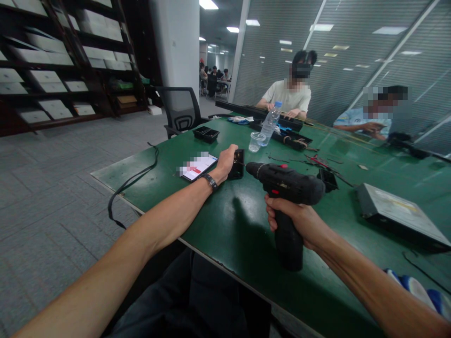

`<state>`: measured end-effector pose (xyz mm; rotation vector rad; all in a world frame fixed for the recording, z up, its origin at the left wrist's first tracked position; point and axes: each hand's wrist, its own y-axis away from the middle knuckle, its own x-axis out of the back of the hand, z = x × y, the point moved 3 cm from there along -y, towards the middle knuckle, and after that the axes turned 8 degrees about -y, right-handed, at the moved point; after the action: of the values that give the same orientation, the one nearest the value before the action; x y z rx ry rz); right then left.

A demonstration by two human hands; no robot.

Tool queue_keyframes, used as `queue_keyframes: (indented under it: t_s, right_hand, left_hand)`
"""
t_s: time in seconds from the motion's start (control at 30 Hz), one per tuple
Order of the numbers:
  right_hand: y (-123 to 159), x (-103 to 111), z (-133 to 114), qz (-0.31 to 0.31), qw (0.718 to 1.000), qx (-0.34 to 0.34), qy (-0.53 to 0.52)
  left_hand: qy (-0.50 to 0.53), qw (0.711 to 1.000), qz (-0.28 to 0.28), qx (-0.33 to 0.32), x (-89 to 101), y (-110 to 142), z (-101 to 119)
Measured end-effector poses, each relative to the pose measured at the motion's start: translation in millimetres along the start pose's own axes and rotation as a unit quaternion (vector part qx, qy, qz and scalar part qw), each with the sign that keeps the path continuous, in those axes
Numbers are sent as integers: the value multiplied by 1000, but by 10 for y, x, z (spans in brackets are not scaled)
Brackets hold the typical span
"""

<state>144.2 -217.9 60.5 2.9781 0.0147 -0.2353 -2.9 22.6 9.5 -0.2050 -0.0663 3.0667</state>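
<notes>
Table: a large green-topped work table [225, 230] fills the right half of the view, its near edge running from left centre down to the bottom.
Flat box: a grey, flat metal box with a pale top [400, 213] lies at the right of the table, well apart from both hands.
Drill: a black cordless drill with a red switch [287, 188] is held above the table, its chuck pointing left toward the small black part.
Right hand: the right hand [299, 220] has its fingers wrapped tight around the drill's handle.
Left hand: the left hand [225, 162], a dark watch on its wrist, has its fingers curled around the small black part, steadying it upright on the table.
Phone: a smartphone with a lit white and red screen [197, 166] lies flat just left of the left hand.
Black part: a small black rectangular plastic part [237, 164] stands on the table under the left hand, just beside the drill's tip.
Bottle and cup: a clear plastic water bottle with a blue cap [270, 123] stands beside a clear plastic cup [256, 141], farther back.
Others: two people sit at the far side of the table, their hands on their own work.
</notes>
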Motion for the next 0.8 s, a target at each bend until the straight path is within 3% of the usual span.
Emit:
queue_keyframes:
  t_s: [0.8]
  right_hand:
    - [-11, 11, 12, -7, 1000, 3, 8]
  left_hand:
    - [1, 1000, 14, 12, -3, 30, 30]
